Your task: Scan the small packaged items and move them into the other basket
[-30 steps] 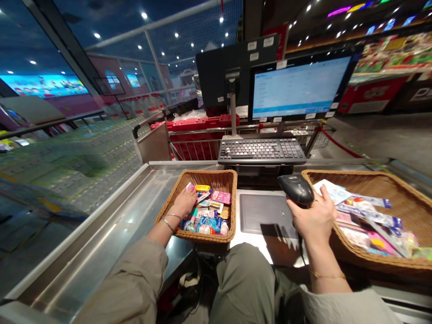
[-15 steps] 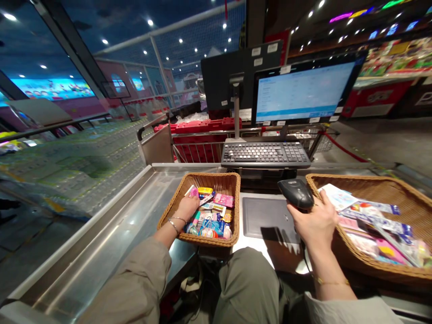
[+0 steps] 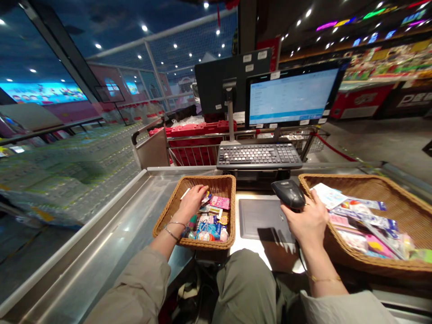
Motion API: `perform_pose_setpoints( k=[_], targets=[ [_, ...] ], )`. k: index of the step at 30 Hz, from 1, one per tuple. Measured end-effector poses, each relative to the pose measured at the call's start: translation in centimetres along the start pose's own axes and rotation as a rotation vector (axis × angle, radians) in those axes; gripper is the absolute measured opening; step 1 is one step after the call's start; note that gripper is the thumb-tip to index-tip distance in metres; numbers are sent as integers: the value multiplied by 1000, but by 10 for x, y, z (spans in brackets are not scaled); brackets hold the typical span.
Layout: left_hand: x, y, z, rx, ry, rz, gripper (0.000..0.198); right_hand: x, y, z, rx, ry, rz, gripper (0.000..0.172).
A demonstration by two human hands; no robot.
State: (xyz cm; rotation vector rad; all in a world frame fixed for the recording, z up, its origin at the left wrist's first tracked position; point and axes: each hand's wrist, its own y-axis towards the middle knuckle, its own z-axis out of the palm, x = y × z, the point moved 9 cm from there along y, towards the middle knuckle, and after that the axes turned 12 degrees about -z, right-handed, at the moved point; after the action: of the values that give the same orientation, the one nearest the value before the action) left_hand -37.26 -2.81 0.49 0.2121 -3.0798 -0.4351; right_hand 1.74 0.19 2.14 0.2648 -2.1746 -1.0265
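My left hand (image 3: 191,201) reaches over the far part of the small wicker basket (image 3: 232,211). Its fingers are loosely bent and a little apart above the small packages, and no held item shows; the thumb side is partly hidden. Beside the fingers lie a pink packet (image 3: 220,202) and a blue package (image 3: 212,228). My right hand (image 3: 308,220) is wrapped around a black handheld barcode scanner (image 3: 289,194), whose head points left above the grey pad (image 3: 256,218). Just right of this hand, a white card-like packet (image 3: 328,196) leans in the large wicker basket (image 3: 381,182).
A keyboard (image 3: 258,155) and a lit monitor (image 3: 290,96) stand behind the pad. The metal counter (image 3: 111,229) runs along the left, with a raised edge. Several packaged goods lie in the large basket. A red shopping cart (image 3: 192,148) is beyond the counter.
My left hand has shifted from the pink item at the basket's left side toward the far middle. The scanner remains in my right hand. The view has turned slightly right.
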Motion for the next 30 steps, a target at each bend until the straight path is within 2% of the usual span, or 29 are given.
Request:
perform_pose_setpoints(
  k=[3,8,13,16,21,27,30],
  targets=[
    [-14,5,-11,-67,-198,13,63,1,0,-2,-37,16,-3,47],
    [-39,11,-26,-188,-433,44,58,2,1,-2,-37,6,-6,47],
    [-65,14,-38,-224,-530,102,67,-1,0,-2,-26,-2,14,47],
    [-75,15,-42,-239,-534,120,62,-2,-1,-2,-15,-2,16,46],
    [-86,17,-35,-249,-495,106,52,-5,-1,-4,-15,14,24,47],
    [-95,19,-20,-148,-423,79,78,-2,0,-7,-29,13,27,42],
    [-92,21,-14,-100,-397,40,73,-1,0,-7,-26,14,21,41]
  ],
)
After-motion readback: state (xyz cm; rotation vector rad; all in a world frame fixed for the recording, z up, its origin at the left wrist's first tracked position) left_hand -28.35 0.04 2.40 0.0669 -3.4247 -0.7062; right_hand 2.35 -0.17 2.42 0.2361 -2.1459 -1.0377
